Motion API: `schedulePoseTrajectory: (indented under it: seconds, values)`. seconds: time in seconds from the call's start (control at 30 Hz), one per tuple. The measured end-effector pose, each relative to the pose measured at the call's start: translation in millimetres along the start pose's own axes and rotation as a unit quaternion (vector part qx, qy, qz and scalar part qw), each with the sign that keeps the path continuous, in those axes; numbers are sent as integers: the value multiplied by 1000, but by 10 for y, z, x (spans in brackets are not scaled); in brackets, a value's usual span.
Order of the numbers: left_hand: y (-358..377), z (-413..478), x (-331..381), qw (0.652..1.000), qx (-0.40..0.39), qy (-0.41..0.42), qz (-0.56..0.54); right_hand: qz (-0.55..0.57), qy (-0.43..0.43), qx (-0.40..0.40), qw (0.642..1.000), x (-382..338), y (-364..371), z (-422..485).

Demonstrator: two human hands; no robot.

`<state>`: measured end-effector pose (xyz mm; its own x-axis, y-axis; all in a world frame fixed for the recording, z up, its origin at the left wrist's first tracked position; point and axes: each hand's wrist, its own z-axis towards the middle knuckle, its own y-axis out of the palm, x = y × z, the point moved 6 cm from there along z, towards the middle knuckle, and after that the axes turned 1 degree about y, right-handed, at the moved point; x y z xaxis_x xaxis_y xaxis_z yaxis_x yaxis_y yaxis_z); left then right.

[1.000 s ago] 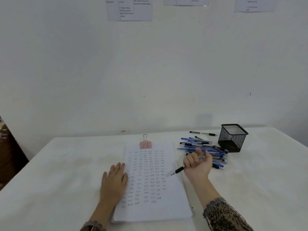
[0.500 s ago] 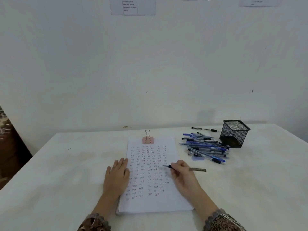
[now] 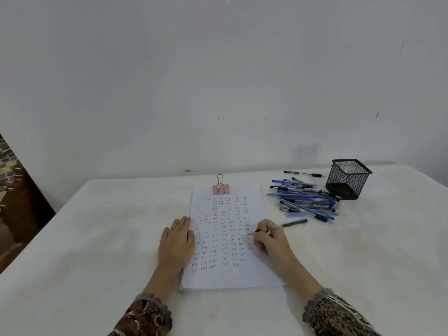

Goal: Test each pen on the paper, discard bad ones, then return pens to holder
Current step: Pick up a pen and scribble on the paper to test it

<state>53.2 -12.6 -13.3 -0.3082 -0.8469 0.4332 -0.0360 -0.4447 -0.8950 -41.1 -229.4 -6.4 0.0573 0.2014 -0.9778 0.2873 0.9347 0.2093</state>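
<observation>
The right hand (image 3: 271, 238) grips a dark pen (image 3: 294, 223) in a writing hold, its fingers curled round the barrel. The pen's long axis runs from lower left to upper right. Its tip points left and meets the paper (image 3: 230, 277) by the rightmost column of written marks. Its blurred back end reaches out past the paper's right edge.

The left hand (image 3: 177, 241) lies flat with straight fingers, partly on the paper's left edge and partly on the table (image 3: 97, 238).

A pink binder clip (image 3: 221, 187) grips the sheets at the middle of the far edge.

To the right, a pile of blue and black pens (image 3: 305, 200) lies mostly crosswise. A black mesh holder (image 3: 348, 178) stands upright just beside its far right end. One black pen (image 3: 303, 173) lies alone behind the pile, near the wall (image 3: 218, 81).

White cloth covers the table, whose far edge meets the pale wall. The cloth stretches wide to the left of the left hand and to the right of the holder.
</observation>
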Motion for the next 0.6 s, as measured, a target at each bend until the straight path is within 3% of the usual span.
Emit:
schedulePoseTrajectory:
  seconds: [0.13,0.37,0.6]
  values:
    - [3,20,-30,1000,-11,8,-4,72,4,-2,997,-69,-32,-1]
    - [13,14,-15,999,-14,16,34,-107,-54,62,991,-109,82,-122]
    - [36,4,-2,998,-28,20,53,-138,-62,65,986,-162,132,-164]
